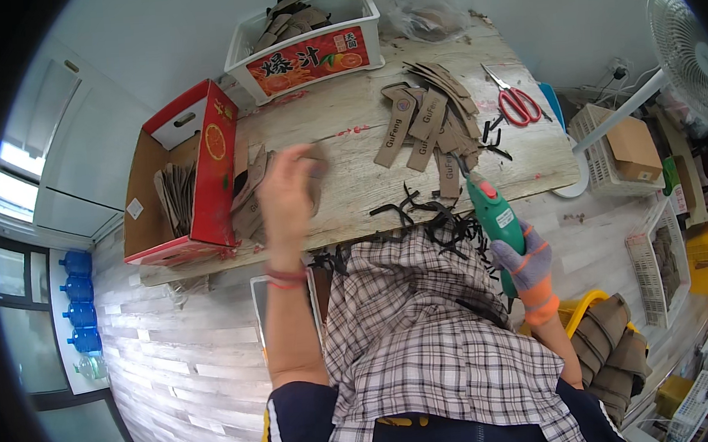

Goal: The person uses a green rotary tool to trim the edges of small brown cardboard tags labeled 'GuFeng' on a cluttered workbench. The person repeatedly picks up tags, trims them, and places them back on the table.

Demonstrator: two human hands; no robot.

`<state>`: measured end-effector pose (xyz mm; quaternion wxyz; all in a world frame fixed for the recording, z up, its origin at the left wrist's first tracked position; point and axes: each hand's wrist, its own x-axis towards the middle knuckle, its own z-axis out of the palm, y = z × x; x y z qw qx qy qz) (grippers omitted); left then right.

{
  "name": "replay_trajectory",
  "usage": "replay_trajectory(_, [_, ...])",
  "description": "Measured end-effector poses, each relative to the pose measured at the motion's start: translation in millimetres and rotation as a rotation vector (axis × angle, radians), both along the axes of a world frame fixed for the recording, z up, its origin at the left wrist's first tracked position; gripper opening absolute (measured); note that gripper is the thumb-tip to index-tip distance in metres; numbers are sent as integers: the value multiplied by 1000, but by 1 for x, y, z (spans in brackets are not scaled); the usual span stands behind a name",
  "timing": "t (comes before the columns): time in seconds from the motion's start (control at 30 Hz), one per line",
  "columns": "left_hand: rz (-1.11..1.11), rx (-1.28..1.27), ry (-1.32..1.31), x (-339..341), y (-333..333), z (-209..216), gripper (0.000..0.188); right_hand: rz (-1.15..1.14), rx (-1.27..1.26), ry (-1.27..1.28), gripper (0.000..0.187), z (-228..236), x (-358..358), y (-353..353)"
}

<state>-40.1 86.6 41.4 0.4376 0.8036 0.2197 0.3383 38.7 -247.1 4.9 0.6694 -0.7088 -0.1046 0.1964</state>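
My left hand [285, 197], bare and blurred by motion, is over the table just right of the red box. A smeared brown tab [316, 182] shows at its fingers and seems to be held. Beside the hand, more brown tabs [248, 208] lean against the box. My right hand [526, 268], in a grey and orange glove, is closed around a green handheld power cutter [496, 218]. The cutter's metal tip touches or nearly touches a pile of printed brown tabs [431, 125]. Black offcuts [402, 205] lie along the table's near edge and on my checked apron [425, 298].
A red open box [215, 177] holds a row of brown pieces. Behind it stands a white crate [303, 56] of tabs. Red-handled scissors [518, 104] lie at the table's right. A white fan [691, 58] and a yellow basket [578, 312] are on the right.
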Motion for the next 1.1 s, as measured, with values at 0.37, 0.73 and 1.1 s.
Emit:
replay_trajectory(0.37, [194, 647, 110, 86, 26, -60, 23, -30, -61, -72, 37, -14, 6, -2])
replay_trajectory(0.73, [183, -207, -149, 179, -29, -107, 15, -26, -104, -26, 43, -19, 6, 8])
replay_trajectory(1.1, [-63, -998, -629, 87, -105, -44, 10, 29, -96, -96, 47, -9, -2, 26])
